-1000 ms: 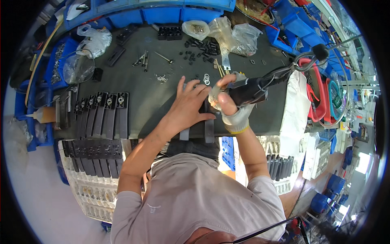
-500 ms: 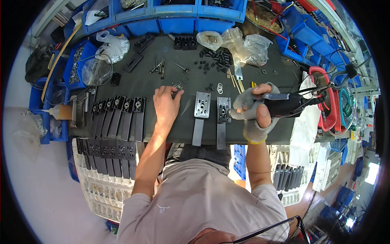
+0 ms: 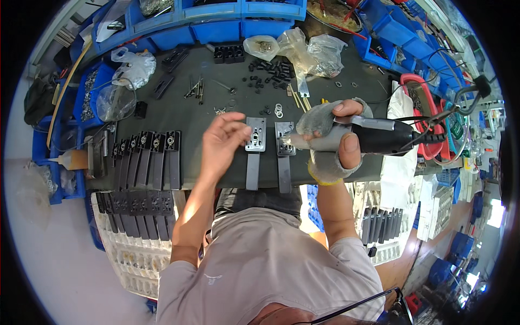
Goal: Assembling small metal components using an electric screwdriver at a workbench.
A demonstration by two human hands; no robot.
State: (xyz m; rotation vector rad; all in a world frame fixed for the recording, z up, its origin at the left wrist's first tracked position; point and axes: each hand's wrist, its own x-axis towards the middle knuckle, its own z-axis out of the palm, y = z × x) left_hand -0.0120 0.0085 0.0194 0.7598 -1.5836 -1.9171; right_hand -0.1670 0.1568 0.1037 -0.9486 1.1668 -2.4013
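Item: two dark hinge-like brackets, left bracket [image 3: 254,154] and right bracket [image 3: 284,154], lying side by side near the front edge of the bench [image 3: 216,116].

Right hand [image 3: 331,142], gloved, is closing its grip around a powered screwdriver [image 3: 374,135] and pressing the tip onto the right bracket's plate.

Left hand [image 3: 221,146] is hovering just beside the left bracket, fingers curled; whether they are pinching a screw, I cannot tell.

Progress, as judged: a row of finished-looking brackets [image 3: 146,160] is lying at the left, more filling the white tray [image 3: 130,254] below. Loose washers [image 3: 278,110] and black spacers [image 3: 271,69] are waiting beyond.
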